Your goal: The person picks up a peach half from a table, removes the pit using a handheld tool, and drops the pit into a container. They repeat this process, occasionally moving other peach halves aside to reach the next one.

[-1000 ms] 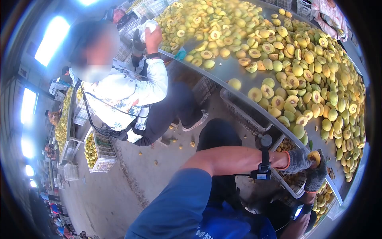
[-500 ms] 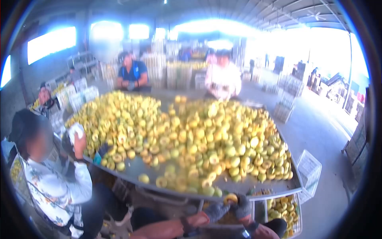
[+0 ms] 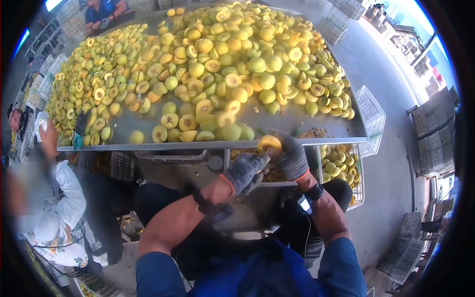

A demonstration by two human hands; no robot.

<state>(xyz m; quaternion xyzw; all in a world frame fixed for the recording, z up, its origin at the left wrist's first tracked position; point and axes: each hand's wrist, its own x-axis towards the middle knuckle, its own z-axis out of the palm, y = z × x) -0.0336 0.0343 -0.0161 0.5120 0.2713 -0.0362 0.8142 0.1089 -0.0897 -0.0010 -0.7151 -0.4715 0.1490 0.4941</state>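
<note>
Yellow fruit (image 3: 270, 143), now higher in view, remains grasped in right hand (image 3: 289, 154), left hand (image 3: 244, 172) curled beside it

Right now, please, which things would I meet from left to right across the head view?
Co-worker in flowered clothing → gloved left hand → gloved right hand → tilted white crate → stacked crates at far right.

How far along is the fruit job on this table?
Partway, I'd judge.
Looks done: the crate below the table edge, on the right, already holds loose fruit.
In hand: one cut fruit, held in the right hand, with the left hand close against it.
Left: probably most of the big heap covering much of the metal table.
</note>
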